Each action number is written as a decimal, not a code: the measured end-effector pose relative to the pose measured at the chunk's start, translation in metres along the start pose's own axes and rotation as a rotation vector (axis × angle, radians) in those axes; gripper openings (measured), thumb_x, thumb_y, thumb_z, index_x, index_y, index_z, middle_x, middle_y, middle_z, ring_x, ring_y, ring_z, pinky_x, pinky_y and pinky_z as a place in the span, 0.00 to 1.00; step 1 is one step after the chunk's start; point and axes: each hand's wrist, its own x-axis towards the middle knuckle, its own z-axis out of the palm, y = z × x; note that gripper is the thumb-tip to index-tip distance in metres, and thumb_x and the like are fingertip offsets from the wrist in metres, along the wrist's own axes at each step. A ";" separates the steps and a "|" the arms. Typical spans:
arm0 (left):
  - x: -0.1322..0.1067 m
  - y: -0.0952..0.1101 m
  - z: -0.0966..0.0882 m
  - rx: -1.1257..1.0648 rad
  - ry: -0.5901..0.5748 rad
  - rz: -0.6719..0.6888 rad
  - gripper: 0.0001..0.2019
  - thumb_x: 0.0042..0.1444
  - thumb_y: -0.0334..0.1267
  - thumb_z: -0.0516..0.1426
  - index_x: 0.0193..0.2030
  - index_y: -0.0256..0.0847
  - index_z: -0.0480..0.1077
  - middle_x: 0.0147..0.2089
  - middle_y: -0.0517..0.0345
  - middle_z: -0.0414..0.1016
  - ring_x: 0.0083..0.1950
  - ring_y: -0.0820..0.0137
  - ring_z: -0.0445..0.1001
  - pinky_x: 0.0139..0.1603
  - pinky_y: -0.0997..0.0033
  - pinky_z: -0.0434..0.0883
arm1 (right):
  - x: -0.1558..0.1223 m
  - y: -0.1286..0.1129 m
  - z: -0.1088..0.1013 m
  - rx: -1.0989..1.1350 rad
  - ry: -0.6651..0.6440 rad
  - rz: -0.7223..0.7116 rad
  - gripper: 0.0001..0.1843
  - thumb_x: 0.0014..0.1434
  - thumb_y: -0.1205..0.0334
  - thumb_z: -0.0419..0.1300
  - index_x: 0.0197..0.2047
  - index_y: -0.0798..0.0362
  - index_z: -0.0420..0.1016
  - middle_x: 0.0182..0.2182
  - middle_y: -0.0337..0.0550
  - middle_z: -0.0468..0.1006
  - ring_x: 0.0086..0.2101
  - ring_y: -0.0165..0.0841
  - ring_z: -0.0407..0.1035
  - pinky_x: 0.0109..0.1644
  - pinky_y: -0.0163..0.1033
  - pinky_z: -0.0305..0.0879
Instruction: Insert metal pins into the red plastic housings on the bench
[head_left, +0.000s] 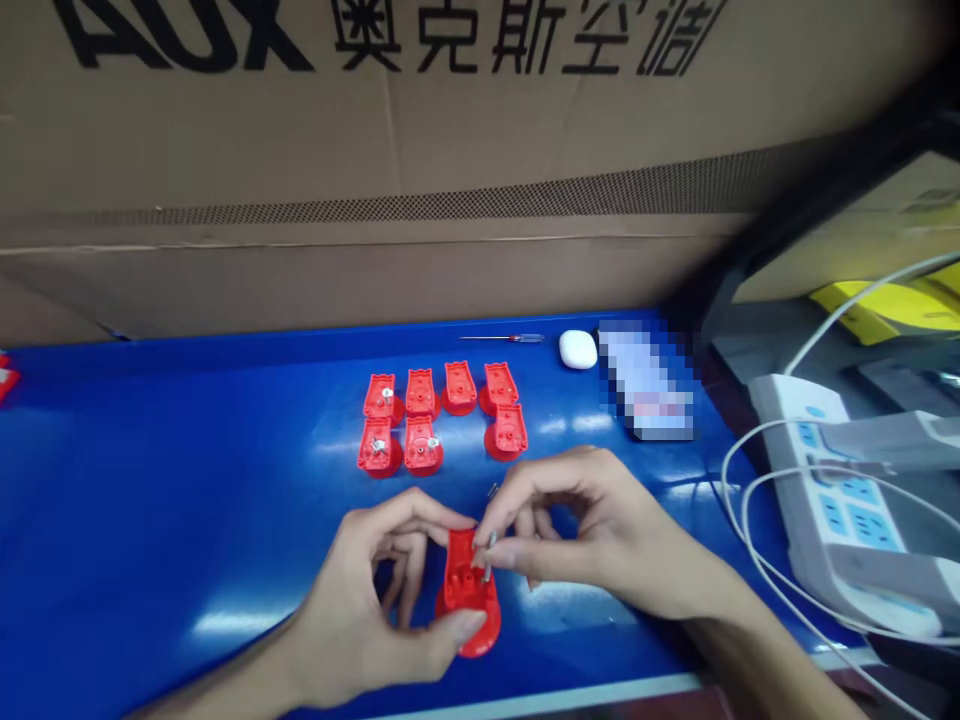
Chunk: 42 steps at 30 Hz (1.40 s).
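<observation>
One red housing (469,590), narrow end away

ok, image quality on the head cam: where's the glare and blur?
Head view: glare streaks across the glossy blue bench top, strongest beside the left hand; the black bar at upper right is badly blurred; the red housing in hand stays fairly sharp; the pixelated block looks like masking, not focus blur.

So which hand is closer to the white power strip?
The right hand: it is left of the power strip. The left hand sits farther left, beyond the right hand.
</observation>
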 end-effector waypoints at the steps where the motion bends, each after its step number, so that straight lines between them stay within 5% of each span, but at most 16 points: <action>1: 0.000 -0.001 -0.001 0.005 0.002 0.005 0.23 0.51 0.36 0.72 0.54 0.41 0.77 0.21 0.72 0.67 0.21 0.77 0.65 0.24 0.79 0.64 | 0.000 0.000 0.001 -0.016 0.004 0.003 0.10 0.59 0.58 0.81 0.42 0.51 0.90 0.26 0.37 0.83 0.26 0.28 0.72 0.30 0.32 0.65; 11: 0.000 -0.002 -0.001 0.012 0.044 0.033 0.24 0.50 0.36 0.73 0.54 0.43 0.77 0.21 0.72 0.69 0.20 0.76 0.66 0.25 0.76 0.64 | -0.001 0.002 0.005 -0.098 0.037 0.001 0.11 0.60 0.54 0.80 0.40 0.50 0.88 0.25 0.34 0.76 0.25 0.27 0.63 0.29 0.34 0.57; 17: -0.001 -0.004 -0.001 0.014 0.054 0.018 0.23 0.52 0.38 0.73 0.55 0.42 0.77 0.20 0.73 0.65 0.20 0.76 0.65 0.24 0.77 0.63 | 0.001 -0.001 0.002 -0.200 0.040 -0.064 0.13 0.60 0.52 0.80 0.38 0.50 0.86 0.35 0.39 0.80 0.31 0.30 0.67 0.33 0.36 0.63; 30: 0.003 -0.003 -0.001 -0.001 0.017 -0.020 0.21 0.52 0.38 0.73 0.53 0.42 0.77 0.20 0.73 0.65 0.21 0.77 0.61 0.23 0.79 0.61 | 0.002 0.005 0.006 -0.035 0.025 0.017 0.15 0.59 0.51 0.81 0.42 0.51 0.88 0.28 0.37 0.80 0.26 0.27 0.67 0.30 0.33 0.63; 42: 0.005 -0.001 0.000 0.038 0.051 -0.023 0.21 0.52 0.38 0.72 0.53 0.43 0.78 0.21 0.73 0.64 0.20 0.79 0.60 0.22 0.80 0.59 | 0.004 0.010 0.005 -0.217 0.065 -0.034 0.21 0.58 0.46 0.80 0.32 0.51 0.79 0.32 0.39 0.79 0.30 0.30 0.67 0.30 0.35 0.60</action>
